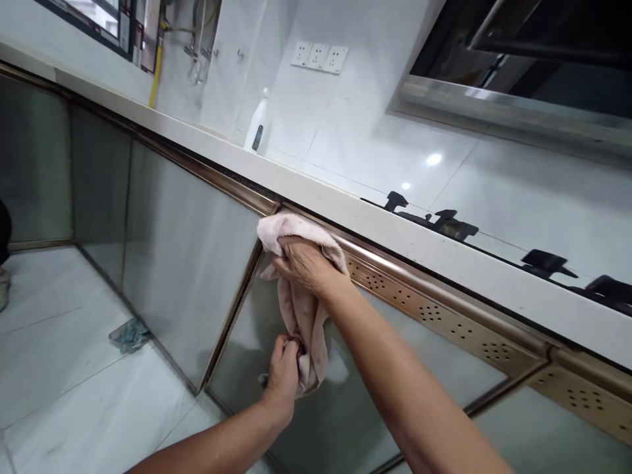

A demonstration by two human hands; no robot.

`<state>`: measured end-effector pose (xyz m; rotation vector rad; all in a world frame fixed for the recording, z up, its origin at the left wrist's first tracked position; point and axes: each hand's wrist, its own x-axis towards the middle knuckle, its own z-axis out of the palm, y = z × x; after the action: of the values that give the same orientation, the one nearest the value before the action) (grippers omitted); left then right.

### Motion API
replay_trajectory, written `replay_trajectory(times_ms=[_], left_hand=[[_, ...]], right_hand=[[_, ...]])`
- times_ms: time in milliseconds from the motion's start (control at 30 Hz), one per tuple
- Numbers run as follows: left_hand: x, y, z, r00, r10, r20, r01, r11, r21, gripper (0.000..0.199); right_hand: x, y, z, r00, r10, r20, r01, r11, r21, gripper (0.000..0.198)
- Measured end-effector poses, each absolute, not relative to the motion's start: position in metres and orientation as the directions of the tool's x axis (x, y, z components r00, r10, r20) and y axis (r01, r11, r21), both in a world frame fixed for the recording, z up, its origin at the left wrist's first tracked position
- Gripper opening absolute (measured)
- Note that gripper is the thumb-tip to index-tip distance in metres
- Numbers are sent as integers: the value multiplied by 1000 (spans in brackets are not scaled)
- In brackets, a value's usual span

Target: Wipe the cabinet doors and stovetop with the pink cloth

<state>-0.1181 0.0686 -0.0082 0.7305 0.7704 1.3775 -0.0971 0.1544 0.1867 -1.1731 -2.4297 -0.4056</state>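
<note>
A pale pinkish cloth (301, 306) hangs against a cabinet door (355, 388) under the counter. My right hand (303, 263) presses the cloth's upper part on the bronze metal trim (375, 250) near the corner of the door, with its fingers partly hidden in the folds. Lower down, my left hand (284, 368) is closed around the hanging end of the same cloth. A small dark bit shows beside the left fingers; what it is I cannot make out.
Above runs a white countertop edge (316, 194), with black stove supports (449, 224) on the right and a white bottle (257, 122) at the wall. A bluish bundle (131, 336) lies on the tiled floor (74, 395). At the far left edge, part of a person's shoe (4, 289) shows.
</note>
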Motion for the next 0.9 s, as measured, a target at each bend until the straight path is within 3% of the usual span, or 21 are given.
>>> replay_trajectory(times_ms=[67, 133, 200, 267, 367, 467, 533, 633, 700, 800, 900], left_hand=[[-115, 65, -8, 62, 997, -50, -583, 77, 809, 20], [-113, 63, -9, 88, 994, -65, -585, 104, 804, 23], [-112, 60, -11, 108, 992, -64, -540, 112, 834, 27], [-113, 57, -13, 156, 988, -10, -402, 73, 913, 33], [-117, 48, -12, 317, 947, 58, -158, -7, 987, 28], [-125, 33, -3, 485, 866, 125, -38, -123, 992, 8], [-131, 23, 9, 551, 819, 159, 38, -215, 976, 11], [-138, 17, 27, 523, 835, 170, 38, -222, 974, 15], [-139, 21, 32, 431, 879, 205, -64, -197, 978, 12], [-134, 35, 24, 227, 957, 183, -195, -140, 971, 7], [-125, 52, 8, 144, 989, 25, -365, 29, 931, 32]], right_hand=[[-85, 147, 181, -622, 620, 478, 741, 664, 103, 40], [-74, 137, 173, -598, 599, 532, 723, 690, 35, 42], [-65, 126, 165, -446, 619, 647, 745, 657, -114, 41], [-59, 114, 158, -180, 665, 725, 726, 587, -358, 39], [-51, 92, 155, 145, 837, 527, 450, 419, -789, 40], [-40, 70, 158, 242, 940, 240, 87, 226, -970, 40], [-31, 57, 161, 248, 948, 197, -33, 212, -977, 42], [-14, 43, 159, 231, 926, 299, 15, 304, -953, 49], [-2, 38, 155, 241, 867, 436, 185, 400, -897, 53], [13, 35, 149, 148, 768, 624, 585, 440, -681, 58], [23, 36, 147, -65, 717, 694, 802, 451, -391, 59]])
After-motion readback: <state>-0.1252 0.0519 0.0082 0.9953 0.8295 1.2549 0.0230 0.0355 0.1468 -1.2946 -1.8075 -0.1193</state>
